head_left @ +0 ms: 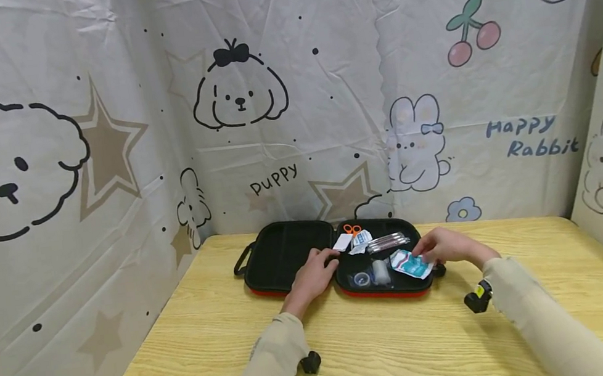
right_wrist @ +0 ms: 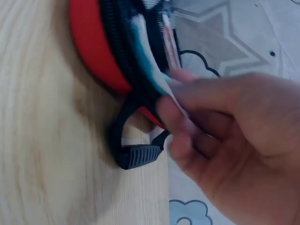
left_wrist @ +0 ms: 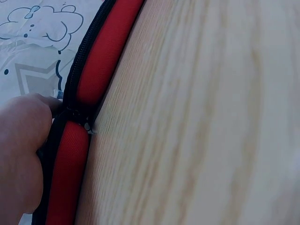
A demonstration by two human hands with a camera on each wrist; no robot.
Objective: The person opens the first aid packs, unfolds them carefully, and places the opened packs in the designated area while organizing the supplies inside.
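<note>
A black zip case with red sides lies spread flat on the table; its left half (head_left: 286,252) is bare inside, and its right half (head_left: 339,273) holds supplies. My right hand (head_left: 448,246) pinches the edge of a teal-and-white packet (head_left: 409,264) at the right half's outer side. In the right wrist view the packet is blurred between thumb and fingers. Over the hinge, my left hand (head_left: 314,276) rests with loosely bent fingers, the tips near a small white packet (head_left: 343,243). In the left wrist view its fingertips are hidden behind the case's edge.
Orange-handled scissors (head_left: 352,229), a blue-and-white packet (head_left: 361,239), a clear-wrapped bundle of thin sticks (head_left: 388,242), a white roll (head_left: 380,272) and a round item in clear wrap (head_left: 361,279) lie in the right half. A printed cloth (head_left: 296,145) hangs behind the table (head_left: 387,352).
</note>
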